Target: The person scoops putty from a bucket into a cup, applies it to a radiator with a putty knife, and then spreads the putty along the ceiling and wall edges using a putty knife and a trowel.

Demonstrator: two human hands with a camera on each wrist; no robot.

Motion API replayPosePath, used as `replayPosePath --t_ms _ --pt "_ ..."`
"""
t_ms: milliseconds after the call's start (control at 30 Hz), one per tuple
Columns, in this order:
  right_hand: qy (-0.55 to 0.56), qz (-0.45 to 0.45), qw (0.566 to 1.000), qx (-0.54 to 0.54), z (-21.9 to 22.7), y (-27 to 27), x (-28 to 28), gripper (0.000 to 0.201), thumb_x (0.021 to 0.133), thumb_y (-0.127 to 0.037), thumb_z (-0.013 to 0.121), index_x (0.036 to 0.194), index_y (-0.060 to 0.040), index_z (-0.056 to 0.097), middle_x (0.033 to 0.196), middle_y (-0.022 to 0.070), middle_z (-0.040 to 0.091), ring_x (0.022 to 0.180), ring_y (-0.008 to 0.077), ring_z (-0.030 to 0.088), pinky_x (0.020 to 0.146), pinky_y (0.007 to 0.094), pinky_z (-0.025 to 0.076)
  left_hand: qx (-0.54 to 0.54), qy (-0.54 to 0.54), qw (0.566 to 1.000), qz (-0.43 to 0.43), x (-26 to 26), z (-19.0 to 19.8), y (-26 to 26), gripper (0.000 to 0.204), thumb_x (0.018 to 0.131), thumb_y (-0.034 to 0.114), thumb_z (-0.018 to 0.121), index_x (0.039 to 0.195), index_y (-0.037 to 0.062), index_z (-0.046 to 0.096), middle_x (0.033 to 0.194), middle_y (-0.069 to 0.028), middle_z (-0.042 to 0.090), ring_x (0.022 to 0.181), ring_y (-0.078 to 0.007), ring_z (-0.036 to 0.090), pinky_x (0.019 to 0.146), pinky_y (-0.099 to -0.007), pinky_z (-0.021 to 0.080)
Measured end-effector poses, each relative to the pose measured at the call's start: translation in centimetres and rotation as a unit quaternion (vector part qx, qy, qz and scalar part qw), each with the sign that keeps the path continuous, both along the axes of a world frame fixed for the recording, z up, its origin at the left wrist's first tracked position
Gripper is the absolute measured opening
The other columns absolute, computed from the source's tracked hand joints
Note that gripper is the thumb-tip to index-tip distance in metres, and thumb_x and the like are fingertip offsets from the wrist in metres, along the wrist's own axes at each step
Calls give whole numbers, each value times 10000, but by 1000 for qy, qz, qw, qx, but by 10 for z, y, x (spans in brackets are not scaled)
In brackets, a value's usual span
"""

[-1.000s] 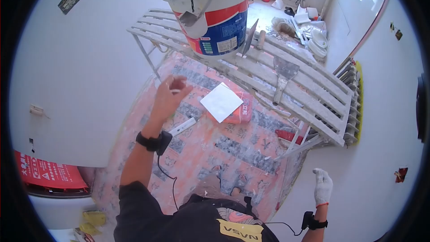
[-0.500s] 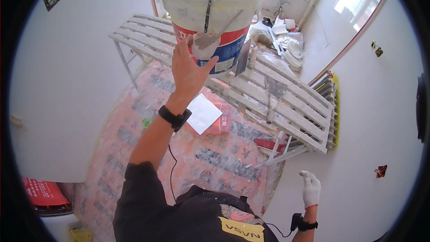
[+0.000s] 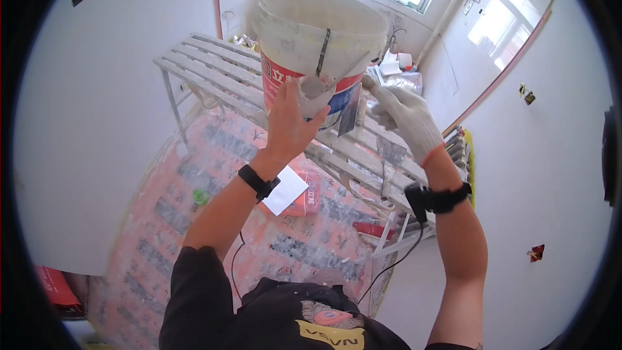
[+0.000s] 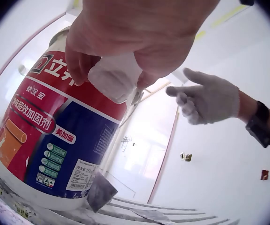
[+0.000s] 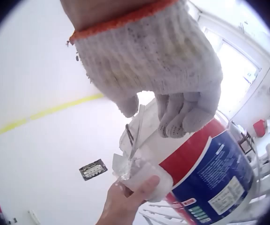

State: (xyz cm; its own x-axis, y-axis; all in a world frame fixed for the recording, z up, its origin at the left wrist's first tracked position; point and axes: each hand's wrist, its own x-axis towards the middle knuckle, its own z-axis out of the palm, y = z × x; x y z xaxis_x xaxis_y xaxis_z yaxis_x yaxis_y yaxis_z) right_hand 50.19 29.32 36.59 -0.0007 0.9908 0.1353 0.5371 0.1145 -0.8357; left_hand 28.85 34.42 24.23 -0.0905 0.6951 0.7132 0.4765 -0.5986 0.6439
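Observation:
My bare left hand (image 3: 288,128) holds a small white tub (image 4: 115,77) from below, fingers on one side and thumb on the other. A thin grey-handled tool (image 5: 137,133) leans out of the tub, its whitish blade at the mouth. Right behind the tub stands a large white, red and blue bucket (image 3: 291,42). My right hand (image 3: 407,120), in a white knit glove with an orange cuff, hovers to the bucket's right. Its fingers are loosely bent with nothing between them. In the right wrist view the gloved fingers overlap the top of the handle.
The bucket stands on a slatted bench (image 3: 210,61). A flat metal blade (image 3: 350,116) leans beside it, and a putty knife (image 3: 391,152) lies on the slats. Below are a white square sheet (image 3: 285,192) and a red bag (image 3: 312,198) on the covered floor. A radiator (image 3: 461,149) stands at right.
My left hand has reached up to the tub in front of the bucket and taken hold of it. My gloved right hand has risen from low at the right to beside the bucket.

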Motion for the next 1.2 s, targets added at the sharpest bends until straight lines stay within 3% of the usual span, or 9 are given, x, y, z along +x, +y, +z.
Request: replayPosePath --t_ms 100,200,333,533,600,833,967,1100,1200 --pt "57 33 998 -17 7 39 -23 437 987 -395 632 1030 32 712 853 48 686 736 114 612 689 279 504 32 19 999 11 -2 2 1 701 820 267 816 1335 -56 466 1218 -267 588 1124 -432 597 924 -490 499" --pt "155 66 986 -13 8 59 -38 309 980 -312 666 941 -9 715 785 28 690 675 86 595 630 261 483 18 25 999 -15 -4 1 -1 681 825 229 802 1341 -48 454 1221 -278 593 1111 -440 608 924 -492 506" --pt "140 87 986 20 7 71 -45 255 983 -264 666 900 -26 708 754 20 686 653 80 597 611 246 483 -12 3 999 -39 -6 7 -4 651 821 193 788 1336 -33 460 1218 -270 612 1110 -430 623 940 -475 512" --pt "206 122 971 11 2 73 -41 230 977 -249 675 886 -39 696 753 26 687 637 85 615 596 242 500 -29 2 997 -67 -8 12 -5 669 811 183 788 1357 -16 456 1241 -246 619 1133 -400 627 959 -451 512" --pt "293 98 951 -7 -3 78 -40 222 969 -258 689 901 -46 696 745 23 680 631 88 618 588 242 503 -26 15 998 -60 -8 14 -7 676 809 181 786 1365 -15 455 1245 -241 622 1137 -391 630 966 -446 511" --pt "315 84 944 45 -8 71 -46 222 968 -264 695 880 -62 675 719 9 644 564 82 576 538 246 484 -62 -35 995 -75 0 25 -13 679 796 186 778 1366 -16 471 1234 -229 638 1124 -371 648 969 -438 512" --pt "412 63 908 28 -7 73 -46 200 981 -236 670 892 -59 648 687 11 614 519 101 538 502 262 452 -85 -60 989 -104 3 37 -21 691 782 197 773 1361 -18 463 1216 -230 646 1110 -383 653 954 -438 518" --pt "432 62 900 8 -18 78 -38 174 989 -200 648 907 -48 624 655 16 581 497 124 518 482 270 438 -69 -13 995 -70 1 29 -18 709 776 209 768 1367 -20 449 1197 -231 651 1088 -391 656 940 -443 520" --pt "499 33 866 -21 -20 80 -38 179 993 -199 638 904 -44 619 645 23 571 488 132 520 469 282 439 -106 -20 990 -93 1 31 -18 716 762 210 778 1321 -55 418 1204 -293 566 1144 -442 569 977 -477 463"
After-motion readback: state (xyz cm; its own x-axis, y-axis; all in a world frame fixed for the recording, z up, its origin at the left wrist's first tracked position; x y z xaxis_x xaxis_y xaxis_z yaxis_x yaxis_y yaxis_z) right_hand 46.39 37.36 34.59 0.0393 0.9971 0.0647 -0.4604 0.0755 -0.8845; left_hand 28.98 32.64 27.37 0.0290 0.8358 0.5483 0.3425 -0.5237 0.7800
